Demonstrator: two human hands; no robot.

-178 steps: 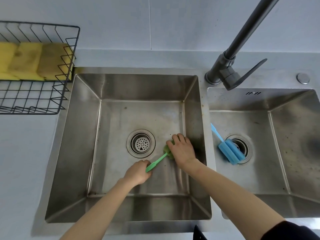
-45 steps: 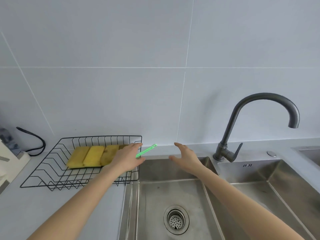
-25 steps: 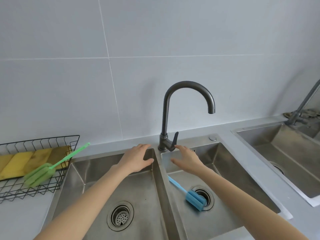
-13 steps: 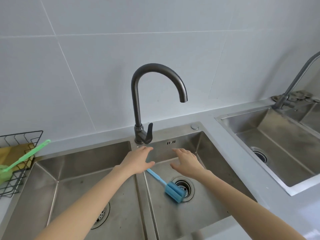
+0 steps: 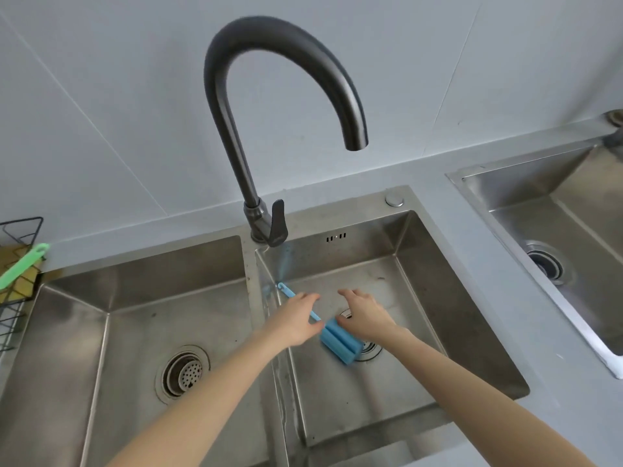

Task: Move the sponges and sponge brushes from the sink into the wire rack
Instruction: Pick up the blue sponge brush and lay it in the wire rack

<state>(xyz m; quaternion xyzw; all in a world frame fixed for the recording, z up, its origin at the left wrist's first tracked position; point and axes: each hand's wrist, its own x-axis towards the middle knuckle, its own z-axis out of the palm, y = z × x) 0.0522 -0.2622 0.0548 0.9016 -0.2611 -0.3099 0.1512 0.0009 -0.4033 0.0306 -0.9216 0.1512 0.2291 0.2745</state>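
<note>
1. The sponge brush (image 5: 337,342) lies in the right basin (image 5: 438,332), its head by the drain, between the left hand (image 5: 296,323) and right hand (image 5: 365,318).
2. The faucet (image 5: 263,129) stands behind the divider.
3. The wire rack (image 5: 13,298) sits on the bench (image 5: 488,271), left of the left basin (image 5: 67,348).
4. A second sink (image 5: 556,214) lies far right.

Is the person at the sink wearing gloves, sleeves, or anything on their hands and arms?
No. Both the left hand and the right hand are bare, with no gloves, rings, watch or bracelet showing. Both forearms are uncovered up to the picture's lower edge; no sleeve is visible.
</note>
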